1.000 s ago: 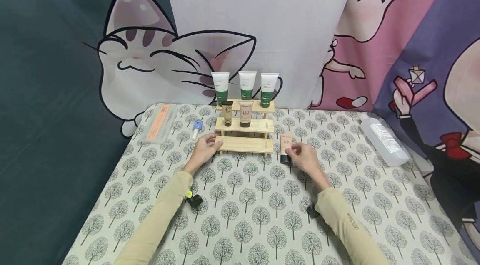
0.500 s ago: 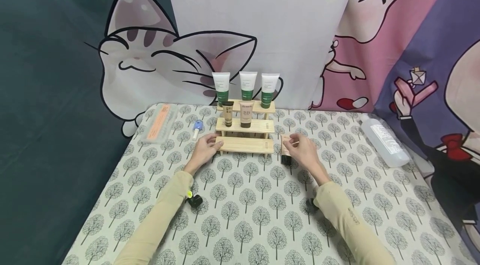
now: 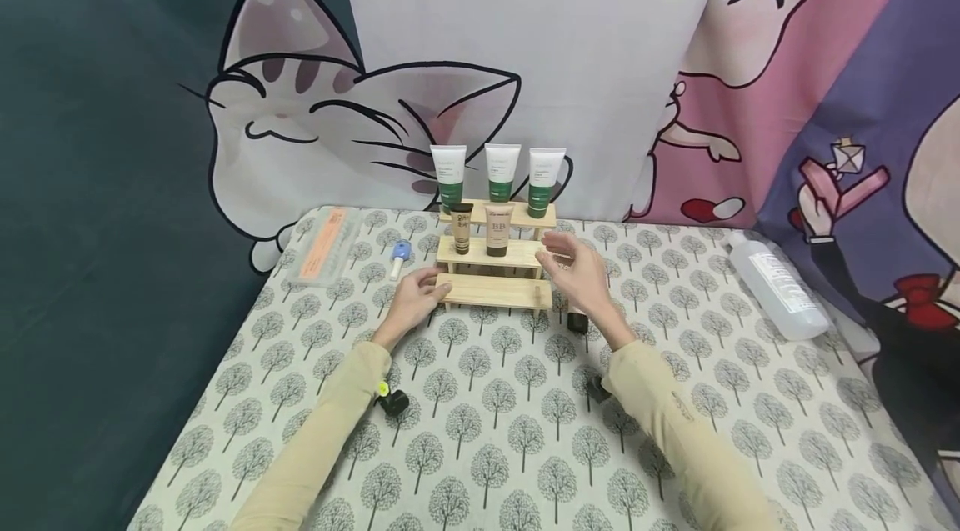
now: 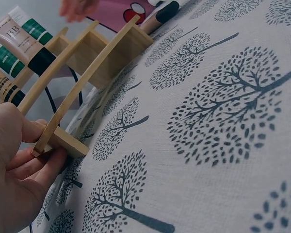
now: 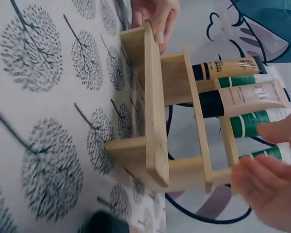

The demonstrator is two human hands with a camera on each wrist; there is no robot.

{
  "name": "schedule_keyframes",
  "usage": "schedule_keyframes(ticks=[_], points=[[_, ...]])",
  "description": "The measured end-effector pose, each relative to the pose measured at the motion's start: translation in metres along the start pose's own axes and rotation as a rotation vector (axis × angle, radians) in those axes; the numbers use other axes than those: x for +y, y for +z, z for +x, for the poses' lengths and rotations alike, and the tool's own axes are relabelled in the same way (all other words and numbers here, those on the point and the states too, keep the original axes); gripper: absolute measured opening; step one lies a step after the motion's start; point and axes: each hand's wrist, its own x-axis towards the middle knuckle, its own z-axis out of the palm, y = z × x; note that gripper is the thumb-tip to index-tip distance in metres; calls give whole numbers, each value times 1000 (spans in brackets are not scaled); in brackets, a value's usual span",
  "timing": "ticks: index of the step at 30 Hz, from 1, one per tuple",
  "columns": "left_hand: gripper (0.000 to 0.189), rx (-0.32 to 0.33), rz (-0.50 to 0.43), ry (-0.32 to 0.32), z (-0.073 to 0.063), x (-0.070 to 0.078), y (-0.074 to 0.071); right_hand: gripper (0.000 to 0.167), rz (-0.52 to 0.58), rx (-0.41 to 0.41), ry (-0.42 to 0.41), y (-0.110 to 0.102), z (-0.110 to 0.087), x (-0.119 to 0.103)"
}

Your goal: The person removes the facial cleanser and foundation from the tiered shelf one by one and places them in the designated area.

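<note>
My left hand [image 3: 409, 303] grips the left end of the lowest step of a three-tier wooden display stand [image 3: 493, 291]; in the left wrist view the thumb lies over the board and the fingers are under it. My right hand [image 3: 583, 279] is raised beside the right end of the middle step, thumb and fingers apart with nothing between them. Below it on the cloth lies a BB cream tube [image 3: 577, 319], mostly hidden by that hand. On the middle step stand a small gold tube [image 3: 461, 229] and another BB cream tube [image 3: 498, 227].
Three white-and-green tubes [image 3: 501, 171] stand on the top step. Left of the stand are a blue-and-white small item [image 3: 401, 257] and a flat clear case [image 3: 322, 247] with an orange label. A large clear bottle [image 3: 778, 285] lies at the right.
My right hand has let go of the BB cream tube on the cloth and moved up and left toward the middle step. My left hand keeps its grip on the stand.
</note>
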Motion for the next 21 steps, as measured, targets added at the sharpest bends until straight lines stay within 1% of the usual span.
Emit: schedule_keyframes(ticks=[2, 6, 12, 17, 21], points=[[52, 5, 0, 2, 0, 0, 0, 44, 65, 9, -28, 8, 5, -3], [51, 12, -7, 7, 0, 1, 0, 44, 143, 12, -39, 23, 13, -9], [52, 4, -7, -1, 0, 2, 1, 46, 159, 2, -45, 40, 25, -11], [52, 7, -1, -3, 1, 0, 2, 45, 180, -12, -38, 47, 32, -12], [51, 10, -18, -3, 1, 0, 2, 42, 199, -19, -25, 50, 38, -13]])
